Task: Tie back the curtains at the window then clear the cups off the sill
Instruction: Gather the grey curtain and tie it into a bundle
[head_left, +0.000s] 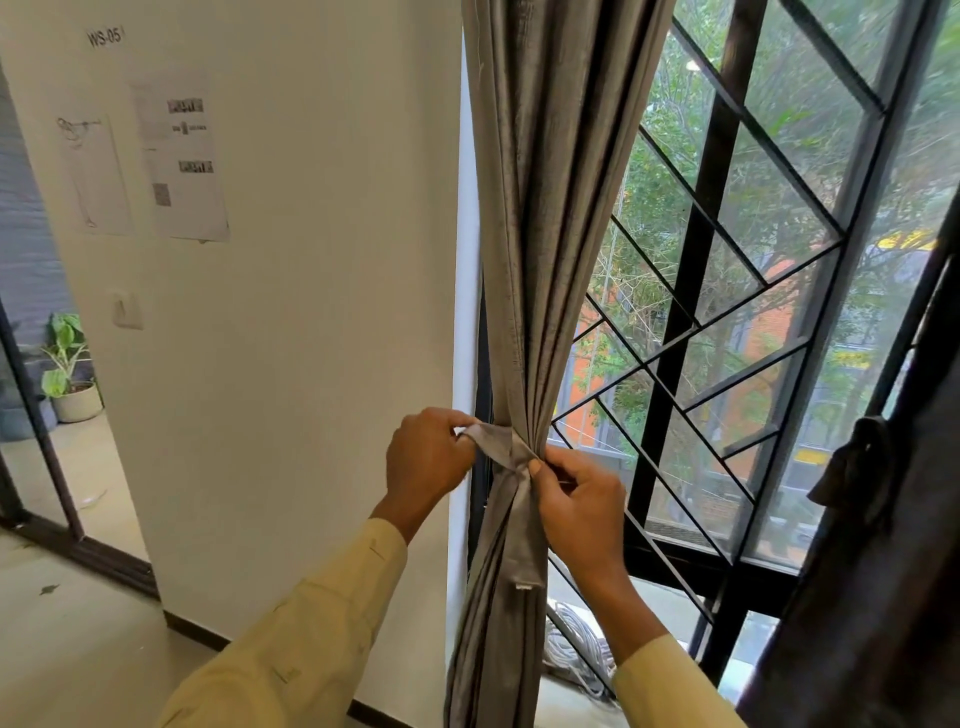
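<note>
A grey curtain (540, 208) hangs gathered into a narrow bunch at the left side of the window. A matching grey tie-back strip (498, 447) wraps around it at waist height, with one end hanging down the front. My left hand (428, 460) pinches the strip's left end beside the curtain. My right hand (582, 501) grips the strip where it crosses at the curtain's right side. At the right edge hangs a dark curtain (883, 545) with a knotted tie (857, 467). No cups are in view.
A black window grille (727, 312) with diagonal bars fills the window. A coil of white cable (571, 649) lies on the sill (660, 597). A white wall (285, 312) with taped papers stands to the left, and beyond it a doorway with a potted plant (70, 374).
</note>
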